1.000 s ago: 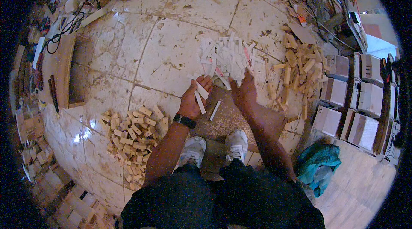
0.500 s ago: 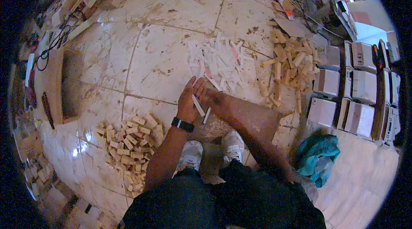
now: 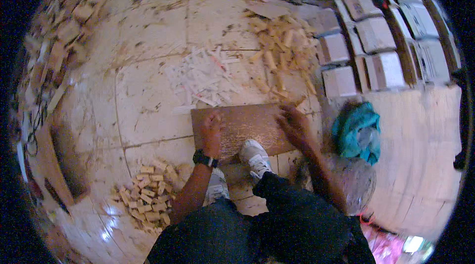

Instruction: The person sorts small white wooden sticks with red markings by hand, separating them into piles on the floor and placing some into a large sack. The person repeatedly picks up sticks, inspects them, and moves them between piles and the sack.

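Both my hands are apart above a brown board [image 3: 242, 118] on the floor, and both are blurred. My left hand [image 3: 213, 128], below a dark wristwatch, hovers over the board's left part with its fingers loosely bent and nothing visible in them. Over the right part, my right hand [image 3: 293, 125] has its fingers spread, and I see nothing in it. Beyond the board lies a heap of thin white strips [image 3: 205, 73]. One of my shoes [image 3: 255, 157] rests at the board's near edge.
Small wooden blocks [image 3: 148, 197] are heaped at the near left, longer wood pieces [image 3: 284, 51] at the far right. Stacked boxes [image 3: 378, 34] line the right side, near a teal bag [image 3: 358, 133]. An open wooden box [image 3: 59, 165] and wood offcuts [image 3: 74, 29] lie left.
My hands, together before around white strips, have moved apart, and the strips no longer show in them. The whole view has turned, so the stacked boxes appear farther left and higher.
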A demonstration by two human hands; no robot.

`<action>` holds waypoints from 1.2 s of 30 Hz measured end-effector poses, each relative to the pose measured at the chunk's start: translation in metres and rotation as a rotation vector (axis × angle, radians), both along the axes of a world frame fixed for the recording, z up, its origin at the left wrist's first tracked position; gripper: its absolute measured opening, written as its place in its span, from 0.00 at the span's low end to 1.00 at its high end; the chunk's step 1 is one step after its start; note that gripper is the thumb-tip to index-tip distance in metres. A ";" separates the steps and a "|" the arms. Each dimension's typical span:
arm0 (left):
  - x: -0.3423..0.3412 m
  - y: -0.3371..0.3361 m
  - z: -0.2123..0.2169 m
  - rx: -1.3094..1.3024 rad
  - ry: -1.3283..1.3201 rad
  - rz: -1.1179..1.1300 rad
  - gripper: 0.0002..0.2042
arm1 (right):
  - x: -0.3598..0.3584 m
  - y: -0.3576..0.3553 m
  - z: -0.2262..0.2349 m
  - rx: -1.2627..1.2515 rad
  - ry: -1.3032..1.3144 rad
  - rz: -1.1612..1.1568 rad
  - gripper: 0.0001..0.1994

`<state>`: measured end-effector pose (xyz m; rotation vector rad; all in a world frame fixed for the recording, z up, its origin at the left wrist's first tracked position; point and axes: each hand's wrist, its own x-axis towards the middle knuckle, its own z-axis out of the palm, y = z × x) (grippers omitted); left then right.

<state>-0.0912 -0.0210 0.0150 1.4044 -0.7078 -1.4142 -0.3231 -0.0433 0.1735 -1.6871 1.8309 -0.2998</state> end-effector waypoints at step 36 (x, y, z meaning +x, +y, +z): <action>0.003 0.066 0.054 0.030 -0.856 -0.617 0.28 | -0.337 0.206 -0.051 0.602 0.511 0.207 0.11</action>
